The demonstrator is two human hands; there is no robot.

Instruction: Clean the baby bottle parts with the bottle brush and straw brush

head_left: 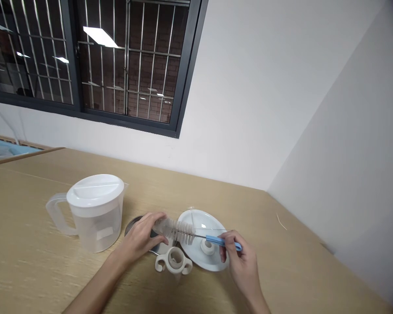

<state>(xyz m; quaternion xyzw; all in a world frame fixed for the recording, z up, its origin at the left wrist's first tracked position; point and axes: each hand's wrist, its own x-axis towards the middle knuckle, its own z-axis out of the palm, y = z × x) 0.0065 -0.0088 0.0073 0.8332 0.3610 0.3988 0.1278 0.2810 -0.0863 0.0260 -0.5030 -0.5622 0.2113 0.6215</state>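
Note:
A bottle brush (185, 232) with pale bristles and a blue handle is held nearly level above the table. My right hand (243, 261) is closed on the blue handle near its looped end. Around the bristle end curve the fingers of my left hand (142, 235); that end is pale and blurred. Below the brush lies a white oval dish (212, 261) with a small white ring (207, 247) in it. A cream-coloured tubular part with two side hooks (174, 261) is nearest me. Partly hidden under my left hand is a dark-rimmed round metallic thing (129, 225).
A translucent pitcher (98, 218) with a white lid stands left of my hands on the wooden table (39, 261). A thin pale strip (281, 221) lies to the right. Walls and a barred window (127, 65) border the table; a blue-lined tray (15, 148) is far left.

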